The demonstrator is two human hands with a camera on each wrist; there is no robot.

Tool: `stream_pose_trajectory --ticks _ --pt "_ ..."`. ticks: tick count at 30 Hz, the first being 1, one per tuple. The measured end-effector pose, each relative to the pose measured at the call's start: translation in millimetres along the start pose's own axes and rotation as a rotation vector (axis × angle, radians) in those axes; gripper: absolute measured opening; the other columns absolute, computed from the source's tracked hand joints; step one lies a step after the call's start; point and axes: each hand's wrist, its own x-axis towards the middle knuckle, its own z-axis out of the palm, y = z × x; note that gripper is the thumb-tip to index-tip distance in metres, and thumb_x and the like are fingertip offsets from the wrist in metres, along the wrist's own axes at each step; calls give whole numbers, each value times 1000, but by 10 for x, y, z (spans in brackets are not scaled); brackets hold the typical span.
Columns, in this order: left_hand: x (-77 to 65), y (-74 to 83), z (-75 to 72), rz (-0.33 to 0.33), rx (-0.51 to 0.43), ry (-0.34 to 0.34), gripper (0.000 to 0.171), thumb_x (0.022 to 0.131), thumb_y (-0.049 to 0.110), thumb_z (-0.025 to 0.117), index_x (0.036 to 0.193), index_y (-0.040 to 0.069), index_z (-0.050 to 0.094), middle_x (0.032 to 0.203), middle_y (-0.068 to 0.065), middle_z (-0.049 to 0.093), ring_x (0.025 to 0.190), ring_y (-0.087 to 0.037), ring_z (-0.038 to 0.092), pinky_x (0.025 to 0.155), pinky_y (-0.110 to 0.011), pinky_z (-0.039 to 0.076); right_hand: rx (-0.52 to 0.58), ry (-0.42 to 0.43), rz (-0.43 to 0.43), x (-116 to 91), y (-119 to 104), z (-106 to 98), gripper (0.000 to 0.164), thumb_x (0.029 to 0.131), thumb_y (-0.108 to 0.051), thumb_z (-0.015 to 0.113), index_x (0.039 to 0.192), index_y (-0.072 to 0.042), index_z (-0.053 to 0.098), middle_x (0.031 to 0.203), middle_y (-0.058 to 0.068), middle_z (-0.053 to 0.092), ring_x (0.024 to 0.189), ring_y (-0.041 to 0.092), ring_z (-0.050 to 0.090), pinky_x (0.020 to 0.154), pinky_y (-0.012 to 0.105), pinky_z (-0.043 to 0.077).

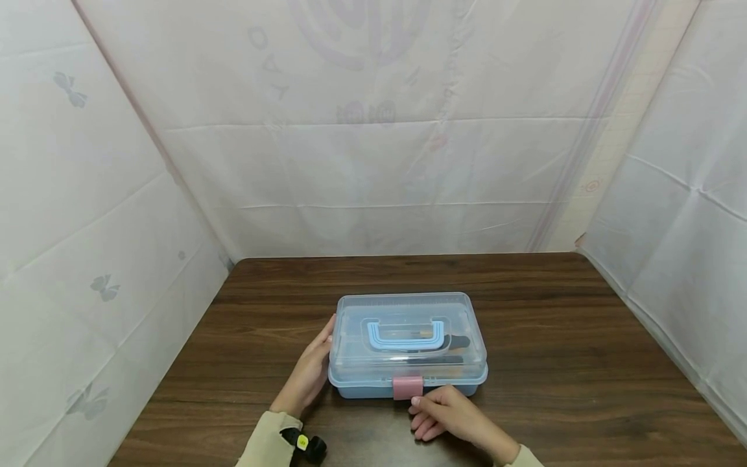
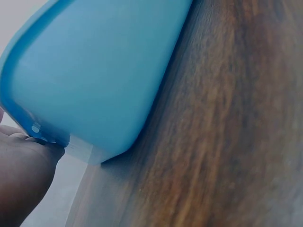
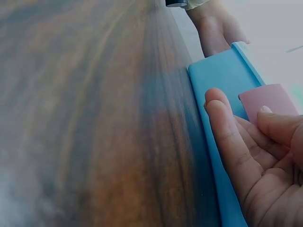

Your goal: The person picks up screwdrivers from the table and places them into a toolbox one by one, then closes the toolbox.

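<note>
A plastic storage box (image 1: 408,305) with a clear lid, blue base (image 2: 94,71) and blue folding handle (image 1: 405,344) sits on the table, its lid down. Along the box's left side rests my left hand (image 1: 309,376), fingers reaching forward against it; in the left wrist view that hand (image 2: 26,175) touches the rim. At the front, my right hand (image 1: 449,415) has its thumb and finger at the pink latch (image 1: 407,388). The right wrist view shows the thumb of this hand (image 3: 265,165) on the latch (image 3: 270,99), other fingers loosely bent.
Dark slender items (image 1: 455,342) show blurrily through the lid. The brown wooden table (image 1: 560,337) extends around the box, with white sheeting (image 1: 373,175) behind it and at both sides. A black wrist device (image 1: 309,447) is on the left sleeve.
</note>
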Motion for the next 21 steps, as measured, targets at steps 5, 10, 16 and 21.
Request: stream_pose_trajectory --ticks 5,10,16,21 --pt "-8 7 -19 -5 12 -8 67 101 40 40 156 16 9 163 0 6 150 -20 -2 121 -48 1 8 31 4 33 -20 26 40 100 -19 50 102 19 63 84 20 71 69 12 70 63 26 59" --pt "-13 -3 -45 9 42 -25 66 102 41 38 156 16 9 163 0 5 151 -21 -3 120 -50 0 -9 68 11 64 -21 53 40 100 -20 49 102 17 63 83 17 71 68 12 70 62 26 59" --pt "-41 -25 -48 10 69 -22 65 102 40 36 156 14 8 164 -3 4 150 -24 -4 120 -51 -1 -41 60 30 58 -6 50 41 100 -25 51 100 13 66 80 12 71 64 9 67 58 23 58" --pt "-44 14 -24 -5 118 54 57 105 31 32 155 13 13 163 -6 9 151 -25 1 120 -50 4 -192 40 -29 18 -56 6 38 100 -28 50 101 4 69 85 10 71 67 9 66 58 24 57"
